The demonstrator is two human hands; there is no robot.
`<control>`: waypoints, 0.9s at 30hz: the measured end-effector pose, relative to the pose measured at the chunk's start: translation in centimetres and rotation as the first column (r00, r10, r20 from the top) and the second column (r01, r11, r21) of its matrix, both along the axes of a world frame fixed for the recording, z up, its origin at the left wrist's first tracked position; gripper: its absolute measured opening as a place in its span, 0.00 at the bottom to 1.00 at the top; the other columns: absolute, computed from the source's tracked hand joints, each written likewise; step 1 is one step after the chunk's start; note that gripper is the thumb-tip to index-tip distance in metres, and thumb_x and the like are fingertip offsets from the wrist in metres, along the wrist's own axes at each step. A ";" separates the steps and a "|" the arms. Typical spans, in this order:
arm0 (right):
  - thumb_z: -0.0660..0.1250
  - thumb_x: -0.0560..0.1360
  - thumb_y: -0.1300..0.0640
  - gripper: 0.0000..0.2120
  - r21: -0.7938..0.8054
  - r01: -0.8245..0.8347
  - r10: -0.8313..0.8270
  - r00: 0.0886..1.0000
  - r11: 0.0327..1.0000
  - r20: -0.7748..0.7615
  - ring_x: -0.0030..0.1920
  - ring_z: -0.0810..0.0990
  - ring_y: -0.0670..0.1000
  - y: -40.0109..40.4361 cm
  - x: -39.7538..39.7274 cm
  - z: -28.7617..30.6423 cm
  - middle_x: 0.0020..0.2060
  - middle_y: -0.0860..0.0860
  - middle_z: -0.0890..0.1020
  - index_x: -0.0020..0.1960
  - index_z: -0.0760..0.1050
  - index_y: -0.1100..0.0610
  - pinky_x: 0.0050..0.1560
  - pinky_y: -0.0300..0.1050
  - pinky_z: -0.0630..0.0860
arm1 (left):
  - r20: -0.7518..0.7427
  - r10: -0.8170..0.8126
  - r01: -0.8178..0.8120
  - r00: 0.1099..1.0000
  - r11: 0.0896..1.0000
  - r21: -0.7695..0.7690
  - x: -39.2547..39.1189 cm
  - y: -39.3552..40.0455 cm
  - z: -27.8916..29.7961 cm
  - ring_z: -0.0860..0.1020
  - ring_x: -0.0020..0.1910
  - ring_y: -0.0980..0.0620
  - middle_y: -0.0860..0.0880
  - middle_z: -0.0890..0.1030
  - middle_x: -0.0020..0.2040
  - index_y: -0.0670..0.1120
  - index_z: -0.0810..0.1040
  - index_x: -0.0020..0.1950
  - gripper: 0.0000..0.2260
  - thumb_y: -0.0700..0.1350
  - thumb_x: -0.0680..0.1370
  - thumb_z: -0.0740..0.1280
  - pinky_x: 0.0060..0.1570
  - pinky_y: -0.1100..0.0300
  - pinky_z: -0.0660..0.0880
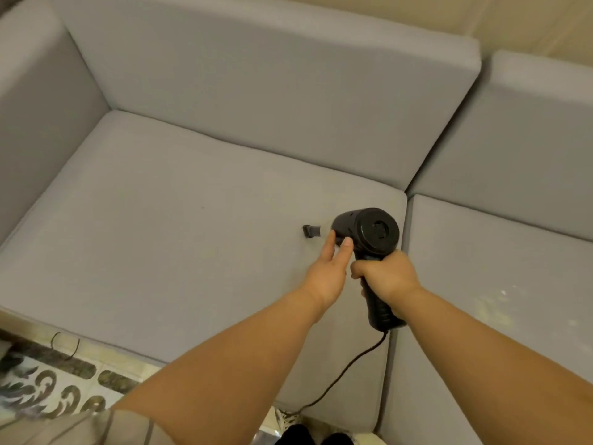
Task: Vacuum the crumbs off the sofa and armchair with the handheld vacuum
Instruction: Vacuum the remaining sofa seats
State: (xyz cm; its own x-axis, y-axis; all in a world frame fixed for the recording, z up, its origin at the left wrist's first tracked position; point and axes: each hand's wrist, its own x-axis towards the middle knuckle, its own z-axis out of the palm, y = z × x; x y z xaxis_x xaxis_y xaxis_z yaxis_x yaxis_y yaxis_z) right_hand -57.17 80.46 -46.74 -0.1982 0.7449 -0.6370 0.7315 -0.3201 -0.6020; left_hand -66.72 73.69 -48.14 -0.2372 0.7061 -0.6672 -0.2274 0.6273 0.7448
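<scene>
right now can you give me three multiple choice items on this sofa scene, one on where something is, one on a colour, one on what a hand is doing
1. Where do the pale crumbs lie?
A. on the right seat cushion
B. on the left armrest
C. on the floor tiles

2. What colour is the handheld vacuum?
A. white
B. red
C. black

3. What is the right hand doing?
A. resting flat on the sofa
B. gripping the vacuum's handle
C. pulling the cord

Answers:
1 A, the light specks sit on the cushion right of the seam, beside the right forearm.
2 C, the body, nozzle and cord are all black against the grey sofa.
3 B, its fingers curl round the handle, while the left hand touches the vacuum's body with straight fingers.
</scene>
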 end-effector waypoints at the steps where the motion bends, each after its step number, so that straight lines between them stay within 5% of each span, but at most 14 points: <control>1: 0.73 0.64 0.61 0.07 0.002 -0.007 0.007 1.000 1.000 -0.010 0.44 0.83 0.64 0.7 -0.6 -0.6 0.39 0.60 0.83 0.41 0.79 0.57 0.51 0.62 0.82 | -0.004 0.019 -0.019 1.000 1.000 -0.001 -0.3 0.6 -0.6 0.68 0.70 0.46 0.51 0.64 0.75 0.64 0.48 0.76 0.27 0.66 0.78 0.52 0.71 0.44 0.61; 8: 0.72 0.65 0.62 0.06 -0.028 -0.090 0.092 0.994 0.996 0.064 0.42 0.83 0.60 1.0 -1.1 -2.9 0.38 0.57 0.82 0.40 0.77 0.56 0.48 0.54 0.81 | 0.004 0.084 -0.083 0.996 0.994 -0.072 -1.1 1.8 -3.1 0.72 0.64 0.48 0.50 0.68 0.72 0.60 0.53 0.77 0.27 0.65 0.79 0.48 0.70 0.46 0.64; 27: 0.72 0.65 0.62 0.07 -0.104 -0.062 0.071 0.994 0.993 0.083 0.43 0.83 0.62 -3.4 5.3 -2.0 0.37 0.58 0.82 0.41 0.78 0.58 0.47 0.55 0.82 | 0.053 0.018 -0.010 0.998 0.988 -0.152 4.5 -2.1 -2.0 0.70 0.67 0.47 0.51 0.64 0.74 0.60 0.51 0.77 0.28 0.66 0.79 0.49 0.71 0.45 0.63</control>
